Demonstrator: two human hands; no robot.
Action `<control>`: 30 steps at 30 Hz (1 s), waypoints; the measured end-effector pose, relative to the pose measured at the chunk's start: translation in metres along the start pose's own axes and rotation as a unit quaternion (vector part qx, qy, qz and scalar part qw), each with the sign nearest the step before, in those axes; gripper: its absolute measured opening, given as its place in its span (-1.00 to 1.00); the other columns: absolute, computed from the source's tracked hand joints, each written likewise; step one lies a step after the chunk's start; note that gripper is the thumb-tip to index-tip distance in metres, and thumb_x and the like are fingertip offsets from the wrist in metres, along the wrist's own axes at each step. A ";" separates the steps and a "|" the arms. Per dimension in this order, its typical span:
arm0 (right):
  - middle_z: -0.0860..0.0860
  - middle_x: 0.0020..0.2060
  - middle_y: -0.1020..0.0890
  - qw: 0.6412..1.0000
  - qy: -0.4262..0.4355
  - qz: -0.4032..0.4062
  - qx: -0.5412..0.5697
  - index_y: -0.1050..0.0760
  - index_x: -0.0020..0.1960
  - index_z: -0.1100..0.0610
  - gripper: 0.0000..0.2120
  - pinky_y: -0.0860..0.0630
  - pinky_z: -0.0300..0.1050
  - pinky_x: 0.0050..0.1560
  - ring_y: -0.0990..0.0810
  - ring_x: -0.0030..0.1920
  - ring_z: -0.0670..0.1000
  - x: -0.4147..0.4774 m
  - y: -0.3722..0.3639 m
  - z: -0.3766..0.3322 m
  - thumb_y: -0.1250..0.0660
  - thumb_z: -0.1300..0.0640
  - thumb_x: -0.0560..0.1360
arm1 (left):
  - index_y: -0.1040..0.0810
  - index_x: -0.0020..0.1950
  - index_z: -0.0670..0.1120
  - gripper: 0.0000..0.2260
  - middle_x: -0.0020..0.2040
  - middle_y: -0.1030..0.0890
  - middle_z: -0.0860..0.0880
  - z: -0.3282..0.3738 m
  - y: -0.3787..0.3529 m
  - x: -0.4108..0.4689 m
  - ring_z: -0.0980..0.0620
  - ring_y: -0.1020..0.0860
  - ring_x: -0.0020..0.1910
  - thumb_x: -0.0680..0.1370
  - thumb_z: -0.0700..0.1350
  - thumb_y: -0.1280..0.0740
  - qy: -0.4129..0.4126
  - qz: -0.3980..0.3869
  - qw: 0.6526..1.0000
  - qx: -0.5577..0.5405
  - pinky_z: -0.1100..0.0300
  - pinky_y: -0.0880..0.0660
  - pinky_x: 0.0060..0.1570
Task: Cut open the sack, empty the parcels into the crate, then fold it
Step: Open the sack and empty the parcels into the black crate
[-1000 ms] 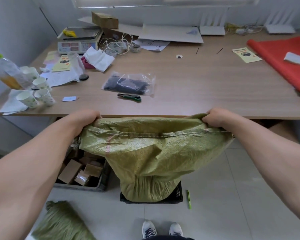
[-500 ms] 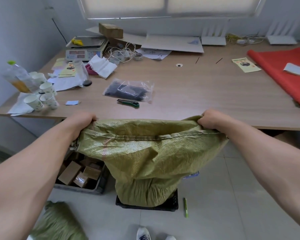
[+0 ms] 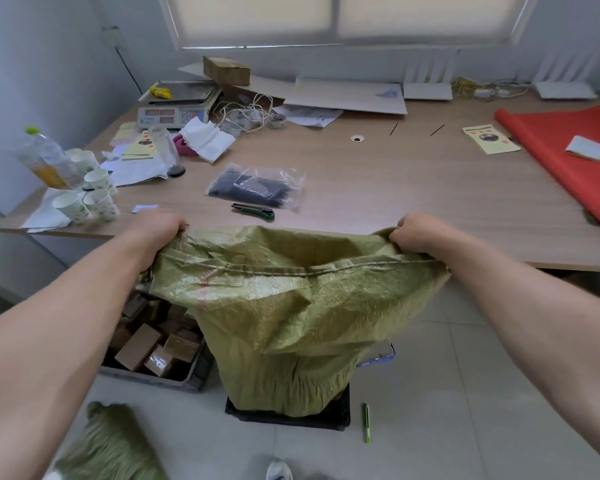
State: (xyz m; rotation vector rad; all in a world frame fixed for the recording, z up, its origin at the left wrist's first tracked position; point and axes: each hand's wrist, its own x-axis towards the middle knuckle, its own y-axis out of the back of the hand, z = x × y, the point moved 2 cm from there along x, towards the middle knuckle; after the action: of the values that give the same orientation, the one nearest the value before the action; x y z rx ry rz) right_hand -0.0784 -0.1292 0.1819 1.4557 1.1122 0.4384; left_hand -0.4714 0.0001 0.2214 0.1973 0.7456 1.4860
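A green woven sack (image 3: 291, 317) hangs upside down, stitched bottom seam on top. My left hand (image 3: 156, 233) grips its left corner and my right hand (image 3: 420, 233) grips its right corner, both at table-edge height. The sack's lower end drapes into a black crate (image 3: 340, 410) on the floor and hides what is inside it. A grey crate (image 3: 191, 375) to the left holds several brown cardboard parcels (image 3: 137, 348). A green utility knife (image 3: 253, 212) lies on the table just beyond the sack.
The wooden table (image 3: 395, 188) carries paper cups (image 3: 84, 199), a bottle, a scale (image 3: 174, 105), a plastic bag with dark contents (image 3: 257, 185) and red cloth (image 3: 568, 157). Another green sack (image 3: 111, 445) lies bottom left on the floor, a green pen (image 3: 367, 422) lies right of the black crate.
Both hands have lifted the sack's corners higher, up to the table edge. The sack hangs longer and slacker over the black crate.
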 end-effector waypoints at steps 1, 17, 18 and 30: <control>0.17 -0.05 -0.62 1.000 0.004 0.011 0.003 -0.59 0.03 0.23 -0.76 -0.38 -0.17 -0.19 -0.53 -0.10 0.15 0.001 0.006 0.000 -0.20 0.16 0.50 | -0.58 -0.20 -0.12 -0.89 -0.12 -0.61 -0.23 0.005 0.003 0.001 -0.15 -0.58 -0.16 0.40 -0.26 -0.27 -0.016 0.011 1.000 -0.008 -0.14 -0.57 -0.01; 0.20 0.06 -0.63 0.998 0.031 0.033 -0.036 -0.60 0.09 0.23 -0.72 -0.40 -0.17 -0.11 -0.57 0.04 0.18 -0.035 0.021 -0.019 -0.18 0.20 0.50 | -0.50 -0.14 -0.17 -0.94 -0.18 -0.53 -0.20 0.001 0.030 -0.028 -0.12 -0.54 -0.25 0.42 -0.29 -0.28 -0.019 0.046 0.999 -0.012 0.04 -0.48 -0.27; 0.20 0.07 -0.63 0.999 0.025 0.016 -0.039 -0.60 0.09 0.23 -0.72 -0.41 -0.17 -0.12 -0.57 0.02 0.18 -0.038 0.014 -0.018 -0.18 0.20 0.50 | -0.50 -0.10 -0.18 -0.90 -0.16 -0.55 -0.21 -0.009 0.029 -0.028 -0.14 -0.55 -0.24 0.41 -0.28 -0.28 0.002 0.032 0.999 -0.008 0.03 -0.51 -0.27; 0.14 -0.07 -0.60 0.998 0.004 0.062 0.020 -0.60 0.02 0.19 -0.77 -0.36 -0.17 -0.26 -0.51 -0.10 0.15 -0.090 0.028 -0.052 -0.18 0.25 0.49 | -0.55 -0.19 -0.15 -0.84 -0.09 -0.64 -0.23 0.002 0.073 -0.025 -0.18 -0.63 -0.16 0.26 -0.19 -0.31 -0.021 0.052 0.996 -0.071 -0.20 -0.60 -0.05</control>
State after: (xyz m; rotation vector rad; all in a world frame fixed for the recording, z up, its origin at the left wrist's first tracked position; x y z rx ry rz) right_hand -0.1514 -0.1699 0.2492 1.5650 1.0445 0.5118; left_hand -0.5282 -0.0144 0.2715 0.1615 0.6008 1.6216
